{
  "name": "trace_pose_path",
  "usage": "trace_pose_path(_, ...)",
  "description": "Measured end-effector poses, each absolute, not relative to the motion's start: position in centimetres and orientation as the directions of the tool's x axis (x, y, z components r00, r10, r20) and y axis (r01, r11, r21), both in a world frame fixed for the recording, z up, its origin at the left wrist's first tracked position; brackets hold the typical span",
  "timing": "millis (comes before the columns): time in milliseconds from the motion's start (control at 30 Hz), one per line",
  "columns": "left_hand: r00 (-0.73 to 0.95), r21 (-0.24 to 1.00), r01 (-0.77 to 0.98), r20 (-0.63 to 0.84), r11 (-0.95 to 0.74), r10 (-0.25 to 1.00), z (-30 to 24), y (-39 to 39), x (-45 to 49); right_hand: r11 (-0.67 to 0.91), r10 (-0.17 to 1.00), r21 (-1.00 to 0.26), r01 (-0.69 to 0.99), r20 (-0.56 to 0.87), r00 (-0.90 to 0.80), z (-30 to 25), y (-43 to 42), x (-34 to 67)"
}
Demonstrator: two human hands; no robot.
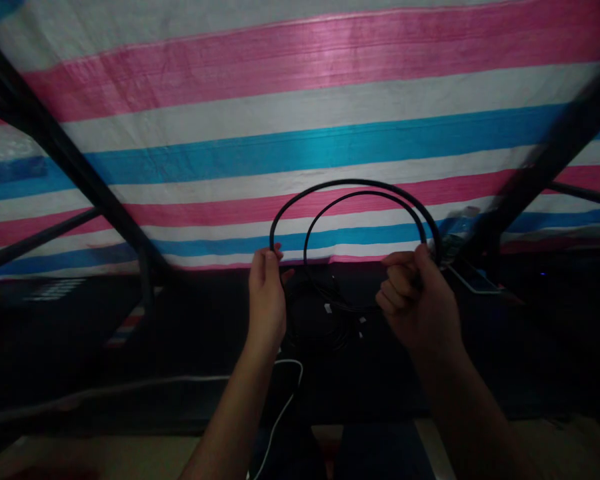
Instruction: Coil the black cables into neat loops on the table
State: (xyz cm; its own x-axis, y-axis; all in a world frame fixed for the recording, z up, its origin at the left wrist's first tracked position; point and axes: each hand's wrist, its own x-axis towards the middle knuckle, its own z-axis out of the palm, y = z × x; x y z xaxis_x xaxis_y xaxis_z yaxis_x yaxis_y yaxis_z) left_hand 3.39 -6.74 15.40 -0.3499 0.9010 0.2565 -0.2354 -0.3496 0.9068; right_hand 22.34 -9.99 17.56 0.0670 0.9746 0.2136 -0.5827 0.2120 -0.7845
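Note:
A black cable (353,182) arches in loops between my two hands, above the dark table. My left hand (267,293) is closed on the left side of the outer loop, thumb on top. On the other side my right hand (415,297) grips the cable strands between thumb and curled fingers. The narrower inner loop runs down from the right hand toward a coil of black cable (320,337) on the table. Small white tags (329,308) show at that coil. The cable's ends are hard to make out in the dim light.
A striped plastic sheet (300,147) hangs behind the black table (190,340). Dark metal bars (80,167) slope down at both sides. A phone-like slab (474,276) and a clear bottle (463,223) are at the right. A white cord (290,400) trails over the front edge.

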Motion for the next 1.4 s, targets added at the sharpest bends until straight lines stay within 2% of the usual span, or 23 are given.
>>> trace_pose_path(67,-0.382,0.903,-0.284,0.201,-0.321,0.902,14.5,-7.3,3.2,0.212,0.973,-0.783,-0.585,0.227,0.048,17.4,-9.8,23.5)
trace_pose_path(167,-0.108,0.860,-0.507,0.010,-0.064,0.994,14.0,-8.5,3.5,0.116,0.979,-0.802,-0.586,0.192,-0.069,17.0,-9.4,24.6)
trace_pose_path(233,0.026,0.812,-0.582,-0.038,0.046,0.999,13.9,-9.3,4.0,0.042,0.979,-0.808,-0.588,0.151,-0.138,16.4,-9.1,24.5)
trace_pose_path(333,-0.050,0.748,-0.663,0.006,-0.037,0.999,13.6,-10.1,4.6,0.007,0.985,-0.808,-0.589,0.107,-0.135,15.1,-8.8,23.6)
trace_pose_path(500,-0.197,0.730,-0.674,-0.035,-0.110,0.980,12.1,-10.6,4.6,0.167,0.985,-0.817,-0.552,0.108,0.138,12.9,-8.8,22.1)
trace_pose_path(600,-0.228,0.750,-0.653,-0.065,-0.103,0.971,11.2,-11.0,4.6,0.175,0.973,-0.823,-0.540,0.062,0.222,12.0,-8.8,21.9)
trace_pose_path(767,-0.194,0.780,-0.625,-0.163,0.006,0.967,8.9,-12.1,5.4,0.103,0.981,-0.803,-0.588,-0.018,0.195,11.8,-9.1,22.1)
trace_pose_path(933,-0.200,0.853,-0.486,-0.321,0.191,0.926,6.5,-13.6,5.6,0.106,0.978,-0.832,-0.545,-0.013,0.209,12.5,-9.4,22.4)
trace_pose_path(1000,-0.144,0.808,-0.523,-0.397,0.271,0.907,6.5,-14.1,6.0,0.102,0.979,-0.828,-0.552,-0.015,0.203,12.5,-9.6,22.2)
trace_pose_path(1067,0.015,0.680,-0.630,-0.471,0.374,0.882,7.2,-14.4,6.5,0.102,0.979,-0.799,-0.593,-0.027,0.204,12.1,-10.1,21.6)
trace_pose_path(1133,0.138,0.547,-0.721,-0.487,0.425,0.862,8.1,-14.3,7.1,0.089,0.980,-0.757,-0.647,-0.049,0.192,11.4,-10.7,20.8)
trace_pose_path(1167,0.146,0.512,-0.753,-0.483,0.414,0.863,8.5,-14.1,7.3,0.084,0.982,-0.737,-0.670,-0.055,0.183,11.0,-11.0,20.4)
trace_pose_path(1233,0.070,0.526,-0.780,-0.466,0.339,0.882,9.1,-13.7,7.4,0.087,0.986,-0.716,-0.693,-0.039,0.164,10.1,-11.7,19.8)
trace_pose_path(1400,-0.178,0.735,-0.660,-0.351,0.153,0.919,9.1,-12.9,6.5,0.103,0.989,-0.775,-0.624,0.014,0.145,8.0,-13.8,19.2)
